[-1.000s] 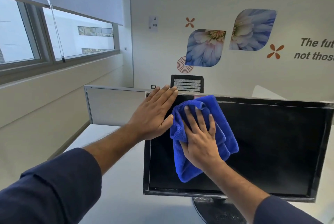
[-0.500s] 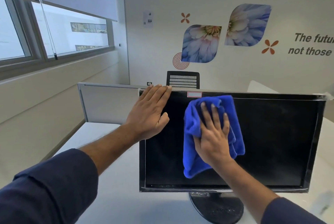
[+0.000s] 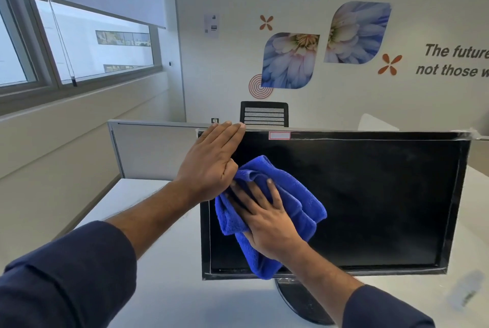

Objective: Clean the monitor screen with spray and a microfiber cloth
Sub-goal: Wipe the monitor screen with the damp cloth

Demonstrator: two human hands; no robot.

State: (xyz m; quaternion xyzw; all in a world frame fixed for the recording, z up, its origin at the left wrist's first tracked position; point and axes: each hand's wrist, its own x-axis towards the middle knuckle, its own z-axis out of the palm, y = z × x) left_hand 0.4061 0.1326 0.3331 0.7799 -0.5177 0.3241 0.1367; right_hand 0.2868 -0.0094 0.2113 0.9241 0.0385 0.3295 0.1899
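A black monitor with a dark screen stands on a round base on a white desk. My left hand lies flat with straight fingers against the monitor's upper left corner. My right hand presses a bunched blue microfiber cloth flat onto the left part of the screen, fingers spread and pointing up-left. The cloth hangs down to the lower bezel. A blurred pale shape lies at the desk's right edge; I cannot tell what it is.
The white desk stretches left and front of the monitor. A grey partition panel stands behind it, with a black mesh chair back beyond. Windows with a blind run along the left wall.
My right hand and the cloth have slid left and down across the screen, ending beside my left hand. My left hand has stayed on the top left corner.
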